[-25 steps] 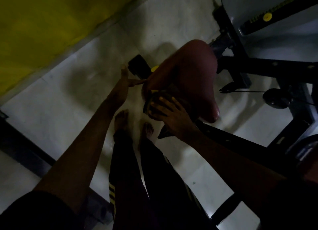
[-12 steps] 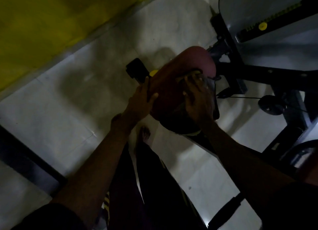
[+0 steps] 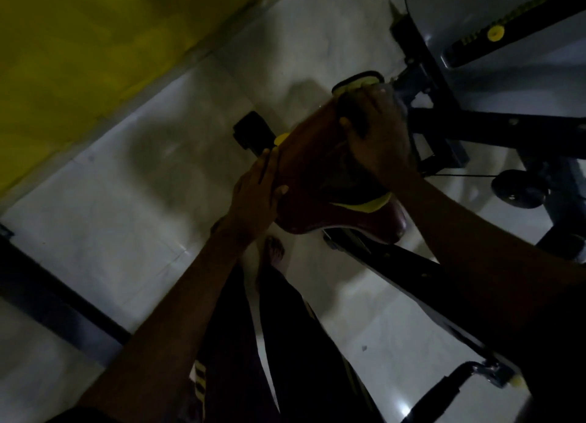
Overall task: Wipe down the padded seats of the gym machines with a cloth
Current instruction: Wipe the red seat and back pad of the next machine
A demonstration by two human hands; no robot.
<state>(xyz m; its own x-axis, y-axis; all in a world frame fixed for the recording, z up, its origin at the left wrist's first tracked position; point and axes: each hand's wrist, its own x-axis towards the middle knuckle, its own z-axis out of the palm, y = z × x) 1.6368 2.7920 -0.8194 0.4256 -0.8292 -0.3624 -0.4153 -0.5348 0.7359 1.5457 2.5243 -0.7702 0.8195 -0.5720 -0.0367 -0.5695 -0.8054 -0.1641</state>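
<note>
A dark red padded seat point(image 3: 310, 175) sits on a black machine frame in dim light. My right hand point(image 3: 377, 137) lies over the far half of the seat, its fingers curled on a dark cloth with yellow edging point(image 3: 358, 82) that it presses against the seat's far end. A yellow strip of the cloth also shows under my right wrist. My left hand point(image 3: 257, 194) rests against the seat's left side with its fingers straight along the edge and its thumb on top.
Black frame bars point(image 3: 475, 128) and a pulley wheel point(image 3: 520, 188) stand to the right of the seat. A black pad point(image 3: 253, 134) juts out on its left. My bare feet point(image 3: 276, 251) stand on the pale tiled floor below the seat. A yellow wall point(image 3: 79, 58) fills the upper left.
My right hand has slid the cloth from the seat's near end up to its far end. My left hand came down from beside the seat onto its left edge.
</note>
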